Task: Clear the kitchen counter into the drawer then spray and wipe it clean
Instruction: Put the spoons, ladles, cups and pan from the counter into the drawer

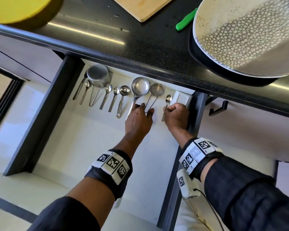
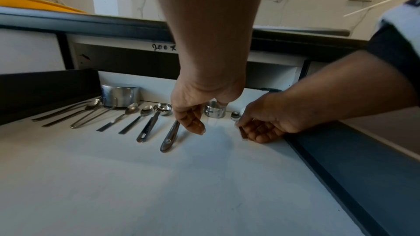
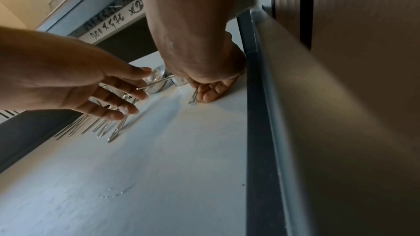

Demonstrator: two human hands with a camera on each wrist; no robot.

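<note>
The drawer point(image 1: 90, 139) stands open under the black counter point(image 1: 107, 39), with steel utensils in a row along its back. My right hand point(image 1: 172, 109) is curled near the drawer's right wall and pinches the handle of a teaspoon point(image 1: 168, 98), whose bowl points to the back; the right wrist view shows the teaspoon handle point(image 3: 193, 98) between thumb and finger. My left hand point(image 1: 146, 109) hovers with relaxed, spread fingers over the handles of the large measuring cup point(image 1: 140, 85) and the small wire-handled cup point(image 1: 157, 90). It grips nothing that I can see.
Further left in the drawer lie a measuring spoon point(image 1: 123, 90), spoons, a fork point(image 1: 81, 84) and a steel cup point(image 1: 98, 75). A white box point(image 1: 182, 98) sits at the back right corner. On the counter are a cutting board point(image 1: 140, 7), a green-handled tool point(image 1: 185, 20), a patterned dish point(image 1: 249, 39) and a yellow object point(image 1: 15, 10).
</note>
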